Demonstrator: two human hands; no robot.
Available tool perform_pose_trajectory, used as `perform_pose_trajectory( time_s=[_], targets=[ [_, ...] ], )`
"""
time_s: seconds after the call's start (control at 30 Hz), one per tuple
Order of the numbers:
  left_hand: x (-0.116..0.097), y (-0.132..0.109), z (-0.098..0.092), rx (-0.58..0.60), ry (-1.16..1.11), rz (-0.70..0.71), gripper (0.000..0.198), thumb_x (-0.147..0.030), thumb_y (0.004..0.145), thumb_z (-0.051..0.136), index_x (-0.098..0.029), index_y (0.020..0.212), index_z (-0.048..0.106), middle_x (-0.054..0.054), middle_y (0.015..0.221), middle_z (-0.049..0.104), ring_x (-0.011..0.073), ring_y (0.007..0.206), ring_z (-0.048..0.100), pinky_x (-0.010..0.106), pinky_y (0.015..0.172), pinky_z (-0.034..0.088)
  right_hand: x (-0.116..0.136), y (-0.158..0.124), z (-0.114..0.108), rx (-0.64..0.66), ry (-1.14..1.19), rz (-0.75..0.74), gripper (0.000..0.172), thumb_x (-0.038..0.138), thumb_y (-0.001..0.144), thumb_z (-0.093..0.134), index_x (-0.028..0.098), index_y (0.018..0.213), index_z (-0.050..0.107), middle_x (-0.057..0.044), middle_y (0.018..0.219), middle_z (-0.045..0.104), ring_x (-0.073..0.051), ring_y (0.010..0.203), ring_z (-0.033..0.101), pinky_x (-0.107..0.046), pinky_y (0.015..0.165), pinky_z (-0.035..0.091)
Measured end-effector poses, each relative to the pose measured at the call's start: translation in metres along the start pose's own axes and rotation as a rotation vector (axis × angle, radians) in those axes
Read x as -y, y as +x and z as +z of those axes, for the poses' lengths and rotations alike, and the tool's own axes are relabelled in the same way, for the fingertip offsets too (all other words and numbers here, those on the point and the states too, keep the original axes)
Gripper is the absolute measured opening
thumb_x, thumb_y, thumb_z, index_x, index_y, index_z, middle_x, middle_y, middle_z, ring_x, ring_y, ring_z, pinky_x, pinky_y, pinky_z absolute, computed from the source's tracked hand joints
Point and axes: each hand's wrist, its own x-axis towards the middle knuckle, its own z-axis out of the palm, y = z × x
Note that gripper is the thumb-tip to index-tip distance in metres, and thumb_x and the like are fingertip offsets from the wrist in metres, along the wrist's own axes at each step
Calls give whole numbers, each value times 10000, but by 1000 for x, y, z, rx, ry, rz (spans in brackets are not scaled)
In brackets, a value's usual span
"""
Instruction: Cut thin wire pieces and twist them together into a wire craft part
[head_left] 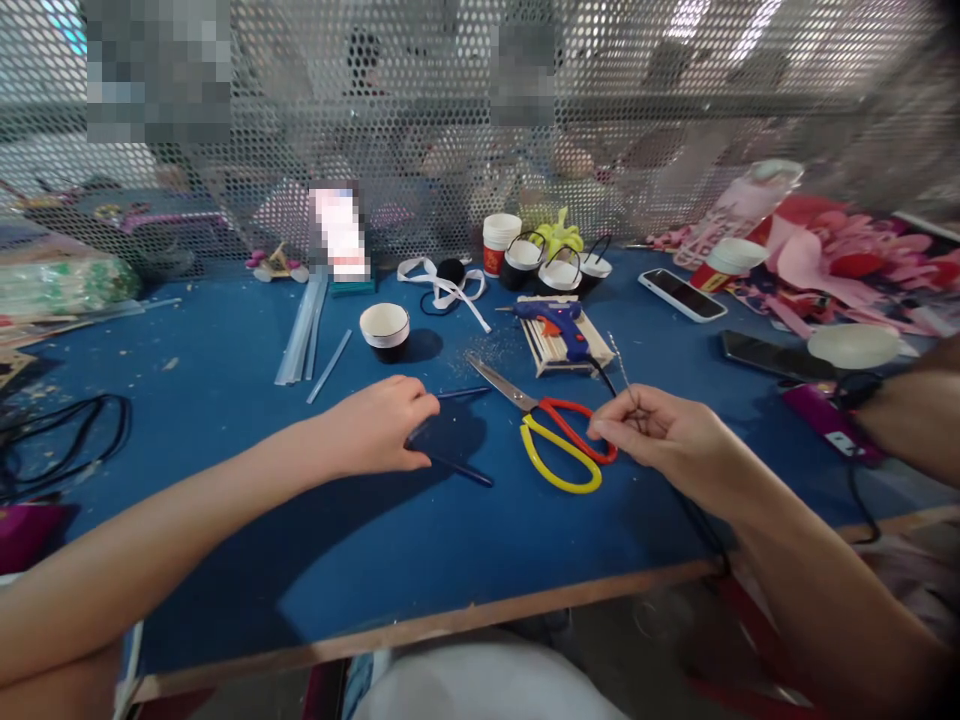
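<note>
My left hand point(391, 425) is closed around the head end of a tool with two spread dark blue handles point(465, 471), which looks like pliers. Its jaws are hidden under my fingers. In my right hand point(667, 430), thumb and fingertips pinch a thin twisted wire point(619, 362) that sticks up above them. Scissors point(559, 445) with one red and one yellow handle lie between the hands, blades pointing to the far left. The red handle is right by my right fingertips.
A blue glue gun point(559, 325) rests on a stick rack point(592, 345). Behind stand small black-and-white cups point(523, 265) with wire handles. Another cup point(385, 330) stands beyond my left hand, near clear glue sticks point(306, 335). Phones point(681, 295) lie at right; perforated metal point(435, 150) borders the back.
</note>
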Motion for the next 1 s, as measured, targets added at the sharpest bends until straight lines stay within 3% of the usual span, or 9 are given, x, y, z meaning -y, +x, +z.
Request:
perform_pose_trajectory(
  time_s=[0.13, 0.23, 0.37, 0.6, 0.83, 0.93, 1.0],
  targets=[
    [7, 10, -28, 30, -16, -159, 507, -530, 707, 556, -149, 1041, 567, 88, 938, 617, 213, 842, 579, 301, 713, 436, -4, 2, 2, 1, 45, -5, 302, 460, 696, 624, 166, 746, 580, 4, 554, 548, -84, 476, 456, -204, 436, 361],
    [8, 30, -33, -5, -52, -182, 535, -550, 700, 541, -133, 1033, 575, 88, 873, 636, 205, 789, 585, 282, 647, 421, -6, 4, 6, 3, 60, -31, 305, 467, 711, 604, 169, 780, 590, 3, 571, 547, -93, 507, 469, -208, 463, 374],
    [13, 62, -23, -128, -28, -196, 486, -512, 719, 524, -113, 990, 582, 113, 918, 633, 215, 807, 579, 301, 661, 420, -11, 4, 6, -27, -59, -56, 310, 485, 763, 536, 180, 751, 586, 6, 570, 538, -97, 511, 452, -209, 465, 360],
    [25, 105, 5, -201, 11, -234, 469, -474, 750, 523, -91, 1020, 555, 147, 917, 626, 272, 860, 579, 352, 698, 439, -18, 0, -2, -129, -216, -85, 385, 460, 799, 488, 185, 534, 439, 43, 448, 349, -76, 426, 297, -211, 403, 260],
    [43, 148, 28, -244, -18, -185, 433, -367, 759, 571, -73, 1076, 548, 156, 1057, 590, 256, 997, 542, 348, 841, 425, -22, 1, 3, -90, -184, -90, 233, 401, 778, 536, 185, 777, 625, 33, 514, 457, -78, 446, 353, -202, 414, 293],
    [45, 155, 33, -280, -6, -198, 358, -251, 798, 525, -49, 1093, 550, 184, 1144, 544, 264, 1106, 470, 376, 929, 370, -22, 1, 1, -110, -168, -86, 294, 377, 771, 545, 200, 992, 621, 24, 601, 528, -79, 451, 389, -206, 424, 319],
    [39, 152, 35, -307, 2, -197, 318, -205, 819, 483, -51, 1086, 562, 187, 1163, 528, 264, 1134, 439, 390, 949, 348, -22, 0, -4, -132, -192, -70, 282, 377, 786, 522, 200, 979, 625, 17, 631, 559, -86, 474, 428, -210, 453, 345]
  ],
)
